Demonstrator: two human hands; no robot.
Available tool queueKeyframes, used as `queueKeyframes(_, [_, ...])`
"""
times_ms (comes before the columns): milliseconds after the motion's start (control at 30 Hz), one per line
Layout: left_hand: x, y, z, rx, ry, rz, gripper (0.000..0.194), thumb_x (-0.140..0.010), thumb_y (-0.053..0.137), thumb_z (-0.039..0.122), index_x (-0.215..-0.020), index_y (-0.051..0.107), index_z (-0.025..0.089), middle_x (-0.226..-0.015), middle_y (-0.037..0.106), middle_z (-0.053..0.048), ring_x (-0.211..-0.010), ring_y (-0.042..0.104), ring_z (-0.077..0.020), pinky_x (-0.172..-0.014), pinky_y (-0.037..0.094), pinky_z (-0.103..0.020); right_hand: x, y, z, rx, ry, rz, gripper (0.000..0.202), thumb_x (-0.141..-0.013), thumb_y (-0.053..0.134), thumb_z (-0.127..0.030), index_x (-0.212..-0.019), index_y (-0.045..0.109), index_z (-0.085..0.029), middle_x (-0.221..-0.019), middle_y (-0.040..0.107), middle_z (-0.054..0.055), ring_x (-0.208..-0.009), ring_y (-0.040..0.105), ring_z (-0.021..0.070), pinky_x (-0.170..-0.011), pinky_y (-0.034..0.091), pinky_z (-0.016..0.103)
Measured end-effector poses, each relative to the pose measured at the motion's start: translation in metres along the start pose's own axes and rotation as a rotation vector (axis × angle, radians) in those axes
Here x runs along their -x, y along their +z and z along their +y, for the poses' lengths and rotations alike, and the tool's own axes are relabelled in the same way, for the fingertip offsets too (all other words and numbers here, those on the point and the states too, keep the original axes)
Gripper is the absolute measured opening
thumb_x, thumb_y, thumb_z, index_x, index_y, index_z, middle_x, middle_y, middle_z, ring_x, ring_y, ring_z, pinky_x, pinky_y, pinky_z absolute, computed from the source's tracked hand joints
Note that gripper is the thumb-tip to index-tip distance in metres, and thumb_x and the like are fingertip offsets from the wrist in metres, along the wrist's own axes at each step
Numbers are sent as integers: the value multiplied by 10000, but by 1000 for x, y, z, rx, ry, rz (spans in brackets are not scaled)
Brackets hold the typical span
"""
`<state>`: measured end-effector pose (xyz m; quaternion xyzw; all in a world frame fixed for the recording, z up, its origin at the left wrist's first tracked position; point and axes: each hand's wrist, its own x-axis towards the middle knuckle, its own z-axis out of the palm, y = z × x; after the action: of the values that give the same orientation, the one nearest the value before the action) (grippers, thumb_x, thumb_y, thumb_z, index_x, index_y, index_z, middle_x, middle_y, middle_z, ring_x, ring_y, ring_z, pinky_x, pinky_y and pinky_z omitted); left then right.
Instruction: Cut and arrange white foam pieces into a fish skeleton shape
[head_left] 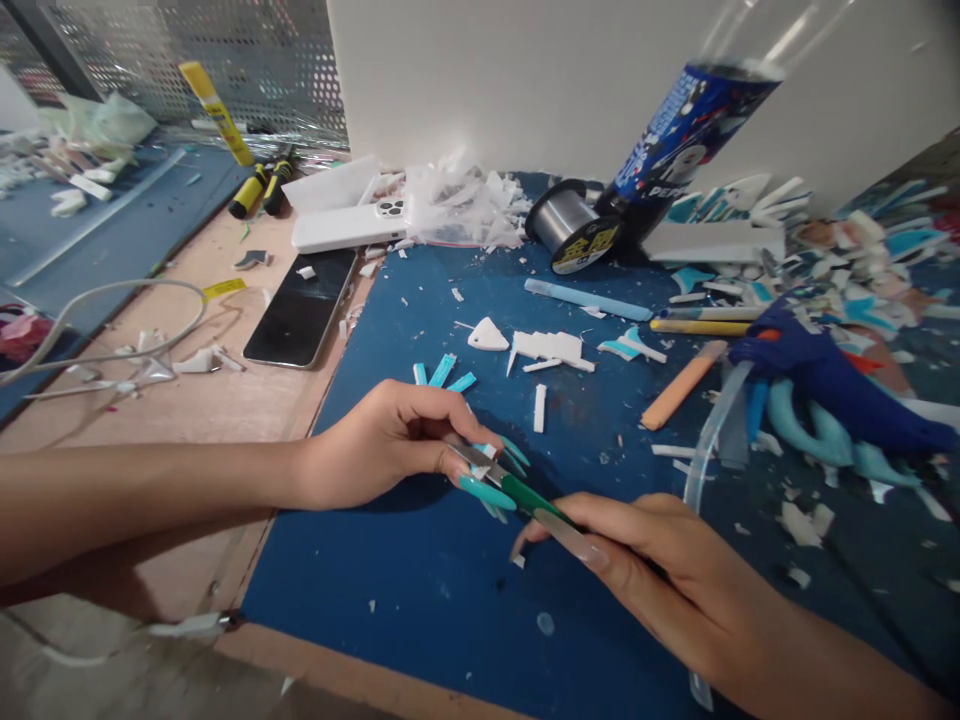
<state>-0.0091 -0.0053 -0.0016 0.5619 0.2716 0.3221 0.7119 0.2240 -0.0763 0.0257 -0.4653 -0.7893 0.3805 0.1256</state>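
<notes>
The right hand (667, 570) grips a green-handled tool (529, 497), its metal end towards 10 o'clock. There the left hand (382, 440), thumb and fingers nearly closed, pinches a small white piece (486, 452). The piece looks light, stiff and brittle, best held by its edges. White scraps (547, 348) lie at 1 o'clock on the blue worktop (352, 590).

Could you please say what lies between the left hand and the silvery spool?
Mainly a triangular white piece, with a jagged white piece beside it, as the head view shows.
</notes>
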Motion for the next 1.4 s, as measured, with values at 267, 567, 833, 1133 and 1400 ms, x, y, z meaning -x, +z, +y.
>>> queueKeyframes(267, [-2,1,3,-76,-80,-16,193,-695,729,-7,-812,734,146,-812,756,3,-706,700,-78,-665,580,-125,-3,3,-1,-44,-14,26,424,-998,312,-395,-893,699,-260,-535,602,-28,-433,517,99,-455,391,225])
queueKeyframes(567, [-2,3,7,54,-229,-8,238,-635,735,-66,-781,710,120,-785,759,35,-685,714,-59,-633,572,-73,-4,4,-1,-111,-17,31,383,-1001,335,-363,-1005,703,-259,-570,629,-42,-424,508,80,-452,374,218])
queueKeyframes(833, [-1,3,4,15,-158,39,195,-627,734,-55,-712,672,109,-841,770,-21,-768,740,-131,-654,606,-147,-2,3,-3,-86,59,36,428,-976,350,-452,-858,720,-270,-554,617,-12,-479,546,116,-500,432,240])
queueKeyframes(1133, [-1,1,0,-36,-159,27,159,-640,755,-5,-712,678,114,-881,767,-45,-819,739,-175,-698,626,-233,-5,2,-7,-100,41,45,445,-978,348,-435,-775,701,-257,-501,568,-19,-401,481,110,-452,397,249])
queueKeyframes(1400, [0,3,1,-16,-167,44,150,-645,757,-12,-717,689,101,-792,757,-27,-694,726,-117,-649,607,-163,-2,4,-5,-139,82,49,400,-951,404,-476,-843,730,-270,-464,491,-22,-409,464,120,-439,416,236])
